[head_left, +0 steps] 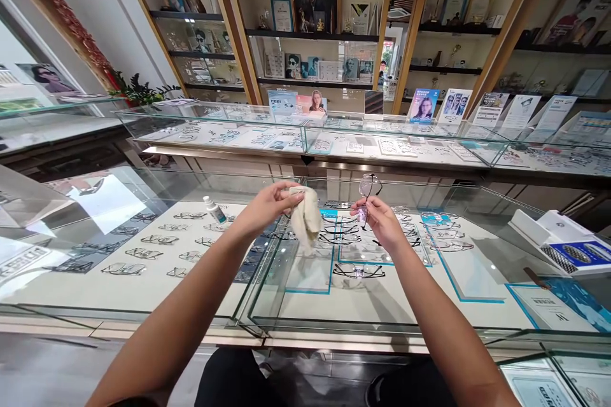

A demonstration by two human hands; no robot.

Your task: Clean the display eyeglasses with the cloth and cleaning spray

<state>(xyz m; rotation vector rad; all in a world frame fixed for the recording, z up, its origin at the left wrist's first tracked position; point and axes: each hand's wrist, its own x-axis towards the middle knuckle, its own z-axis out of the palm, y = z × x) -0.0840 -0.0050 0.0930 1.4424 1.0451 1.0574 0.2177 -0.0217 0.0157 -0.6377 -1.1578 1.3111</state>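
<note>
My left hand (270,205) is closed on a cream cleaning cloth (305,219) that hangs from its fingers above the glass display counter (143,305). My right hand (379,219) pinches a pair of glasses (368,194) with a thin dark frame, held upright a little to the right of the cloth. The two hands are apart, with the cloth not touching the lenses. A small white spray bottle (214,208) lies on the counter glass to the left of my left hand.
Under the counter glass lie rows of several spectacle frames (143,254). A second glass showcase (310,137) stands behind, with wooden wall shelves beyond it. A white and blue box (563,245) rests at the counter's right. A potted plant (138,89) is at the far left.
</note>
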